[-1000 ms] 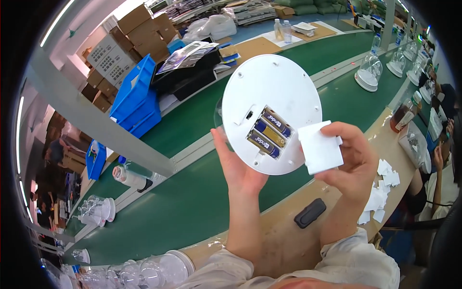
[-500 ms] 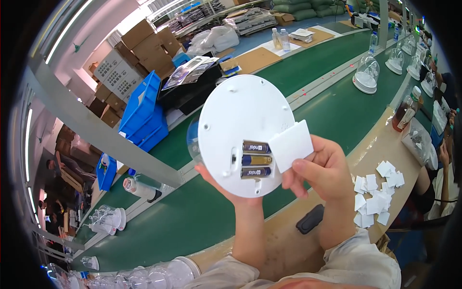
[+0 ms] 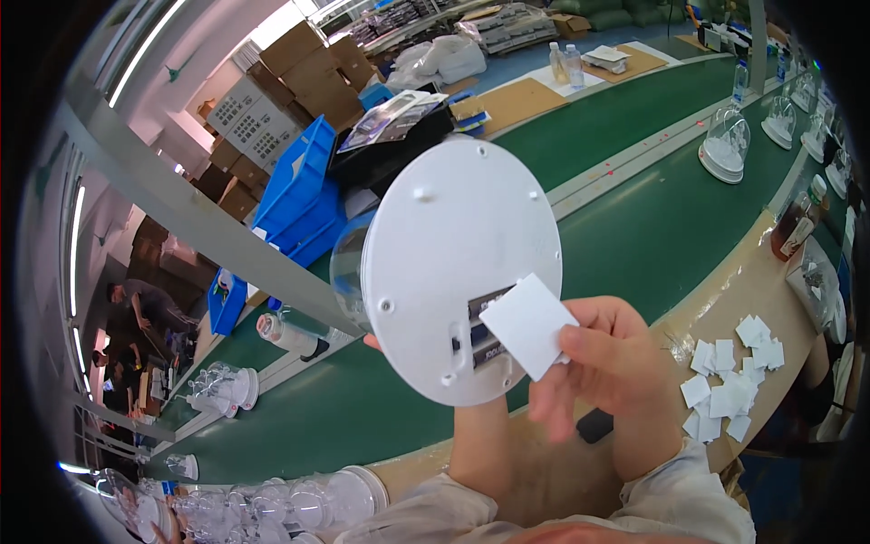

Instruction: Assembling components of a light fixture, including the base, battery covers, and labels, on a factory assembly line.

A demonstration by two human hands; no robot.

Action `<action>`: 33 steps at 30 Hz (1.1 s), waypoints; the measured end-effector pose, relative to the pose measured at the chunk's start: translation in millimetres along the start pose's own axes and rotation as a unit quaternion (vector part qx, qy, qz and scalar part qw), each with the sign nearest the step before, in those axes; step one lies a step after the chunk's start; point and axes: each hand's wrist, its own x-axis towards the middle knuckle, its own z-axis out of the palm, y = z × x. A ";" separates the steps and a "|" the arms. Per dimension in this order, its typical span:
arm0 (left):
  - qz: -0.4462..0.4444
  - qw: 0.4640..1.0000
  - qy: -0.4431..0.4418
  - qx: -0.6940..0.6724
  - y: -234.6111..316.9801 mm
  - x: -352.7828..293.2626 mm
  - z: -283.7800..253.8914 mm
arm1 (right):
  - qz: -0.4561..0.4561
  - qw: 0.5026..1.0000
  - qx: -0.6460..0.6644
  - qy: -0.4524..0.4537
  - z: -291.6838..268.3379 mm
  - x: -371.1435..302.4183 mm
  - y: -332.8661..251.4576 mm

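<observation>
A clear-domed lamp with a round white base (image 3: 453,236) is held up before me, its underside toward me. My left hand (image 3: 372,342) supports it from behind; most of that hand is hidden, with one fingertip showing at the base's left edge. Dark batteries (image 3: 488,354) sit in a recess low on the base. Between the thumb and fingers of my right hand (image 3: 598,354) is a square white battery cover (image 3: 530,325), tilted in front of the recess and partly hiding the batteries. Whether the cover touches the base I cannot tell.
Loose white covers (image 3: 729,390) lie piled on the tan worktop at right, near a bottle of dark liquid (image 3: 797,222). Domed lamps (image 3: 725,150) stand along the green conveyor (image 3: 634,245). More domes (image 3: 331,499) line the lower left. A dark object (image 3: 595,425) lies below my right hand.
My right hand has brought the cover left across the batteries, hiding more of them. The base has tilted and shifted slightly lower, and the left hand is now more hidden behind it.
</observation>
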 end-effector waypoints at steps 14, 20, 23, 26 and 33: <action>-0.084 0.984 -0.118 -0.100 -2.0 -2.8 2.8 | -0.006 0.993 0.105 -0.051 5.8 5.4 18.2; -0.114 0.975 -0.138 -0.130 2.2 -19.7 8.2 | -0.005 0.999 -0.019 0.033 14.8 -0.8 3.6; -0.131 0.969 -0.146 -0.151 -0.3 -26.1 14.3 | -0.006 1.000 -0.011 0.021 15.1 -3.7 2.3; -0.151 0.960 -0.154 -0.180 -4.8 -31.3 17.6 | 0.010 0.999 -0.005 0.030 20.5 2.2 4.2; -0.186 0.951 -0.150 -0.197 -6.0 -103.7 10.2 | 0.020 0.998 0.047 -0.033 14.5 -2.1 2.0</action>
